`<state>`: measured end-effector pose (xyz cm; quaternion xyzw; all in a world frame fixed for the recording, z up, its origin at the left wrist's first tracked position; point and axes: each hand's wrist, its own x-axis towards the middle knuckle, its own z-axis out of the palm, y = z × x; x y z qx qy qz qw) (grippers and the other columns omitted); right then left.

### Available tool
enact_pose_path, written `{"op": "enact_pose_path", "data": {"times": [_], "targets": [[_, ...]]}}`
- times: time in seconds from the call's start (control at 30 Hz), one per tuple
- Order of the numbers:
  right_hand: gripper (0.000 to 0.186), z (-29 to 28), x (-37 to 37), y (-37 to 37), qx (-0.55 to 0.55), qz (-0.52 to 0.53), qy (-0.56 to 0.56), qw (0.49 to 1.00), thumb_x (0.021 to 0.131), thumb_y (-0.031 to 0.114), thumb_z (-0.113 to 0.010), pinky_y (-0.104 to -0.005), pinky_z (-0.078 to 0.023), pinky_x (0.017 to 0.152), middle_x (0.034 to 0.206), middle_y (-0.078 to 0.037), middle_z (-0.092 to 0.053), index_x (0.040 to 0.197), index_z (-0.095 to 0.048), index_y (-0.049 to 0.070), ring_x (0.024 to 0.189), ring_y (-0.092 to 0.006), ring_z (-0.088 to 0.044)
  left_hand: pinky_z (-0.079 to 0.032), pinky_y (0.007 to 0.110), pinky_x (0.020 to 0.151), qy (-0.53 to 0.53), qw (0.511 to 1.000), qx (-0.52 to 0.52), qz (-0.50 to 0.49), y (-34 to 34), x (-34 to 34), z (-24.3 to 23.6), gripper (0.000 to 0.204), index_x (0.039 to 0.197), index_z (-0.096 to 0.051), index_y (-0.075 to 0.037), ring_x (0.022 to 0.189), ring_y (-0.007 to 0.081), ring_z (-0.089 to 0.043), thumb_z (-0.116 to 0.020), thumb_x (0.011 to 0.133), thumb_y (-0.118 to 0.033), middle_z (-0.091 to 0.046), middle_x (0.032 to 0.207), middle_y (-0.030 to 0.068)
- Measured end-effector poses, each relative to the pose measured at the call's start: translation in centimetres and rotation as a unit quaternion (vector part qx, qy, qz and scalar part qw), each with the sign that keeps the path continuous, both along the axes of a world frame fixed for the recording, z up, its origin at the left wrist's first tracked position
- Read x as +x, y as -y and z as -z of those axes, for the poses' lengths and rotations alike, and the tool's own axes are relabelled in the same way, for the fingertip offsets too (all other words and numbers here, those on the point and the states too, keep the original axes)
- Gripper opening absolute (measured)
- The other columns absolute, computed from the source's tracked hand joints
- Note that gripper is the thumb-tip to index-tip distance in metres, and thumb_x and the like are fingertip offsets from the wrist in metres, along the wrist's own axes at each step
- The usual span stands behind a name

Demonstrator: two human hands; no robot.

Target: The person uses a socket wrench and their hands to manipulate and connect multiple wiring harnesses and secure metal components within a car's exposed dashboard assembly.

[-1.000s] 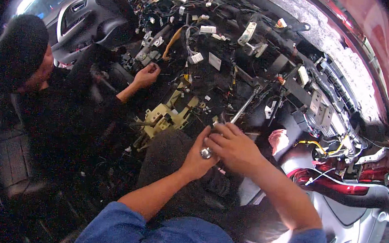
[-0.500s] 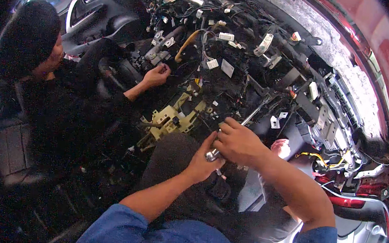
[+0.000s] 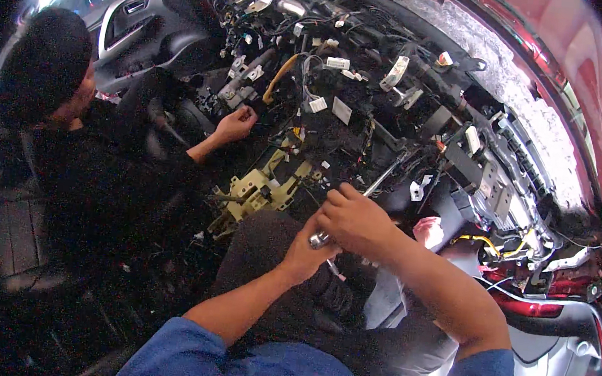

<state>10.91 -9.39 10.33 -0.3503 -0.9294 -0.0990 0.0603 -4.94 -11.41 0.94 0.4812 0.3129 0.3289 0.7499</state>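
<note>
A long chrome socket wrench slants across the middle of the view, from my hands up toward the bared wiring. Around its near end my left hand is closed, with the rounded chrome end showing at the fingers. My right hand lies over the left one, its fingers curled round the tool; its fingertips are partly hidden. Both hands are above my dark trouser leg, beside a cream plastic bracket. Whether the far end of the wrench touches anything is hard to see.
At the left a person in dark clothes sits with a hand near the steering column. Wire bundles and a metal crossbeam fill the stripped dashboard. On the right are a black module, yellow cable and open door.
The view has shifted slightly, moving most things a little leftward. My hands have gone slightly left and down with the wrench, their grip the same.
</note>
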Motion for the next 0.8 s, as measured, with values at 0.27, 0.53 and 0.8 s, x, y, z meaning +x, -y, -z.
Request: {"op": "enact_pose_path", "data": {"times": [0.27,0.53,0.8], "targets": [[0.013,-0.5,0.2,0.1,0.012,0.009,0.024,1.000,0.072,0.022,-0.061,-0.0351,-0.038,0.096,0.083,-0.001,-0.059,0.081,-0.060,0.013,0.090,-0.0187,-0.055,-0.051,0.031,0.089,-0.029,1.000,-0.008,0.010,0.2,-0.4,1.4,0.050,0.124,-0.045,-0.007,0.105,0.0151,-0.058,-0.070,0.081,-0.002,-0.058,0.115,0.0048],[0.014,0.4,0.5,0.7,-0.002,0.024,0.034,0.999,0.072,0.022,-0.061,-0.0396,-0.035,0.100,0.085,0.001,-0.060,0.083,-0.063,0.013,0.091,-0.0186,-0.055,-0.052,0.030,0.083,-0.007,1.000,-0.021,0.014,0.2,-0.2,0.8,0.063,0.141,-0.031,-0.005,0.097,0.0176,-0.061,-0.062,0.086,0.003,-0.056,0.115,0.0083],[0.021,-0.8,0.5,1.0,-0.082,0.036,0.078,0.993,0.070,0.025,-0.065,-0.0437,-0.033,0.107,0.081,-0.001,-0.057,0.086,-0.058,0.012,0.093,-0.0200,-0.056,-0.051,0.032,0.076,0.004,0.999,-0.022,-0.023,0.0,0.2,1.4,0.037,0.117,-0.047,-0.009,0.093,0.0156,-0.059,-0.065,0.085,-0.007,-0.058,0.109,0.0061]]}}
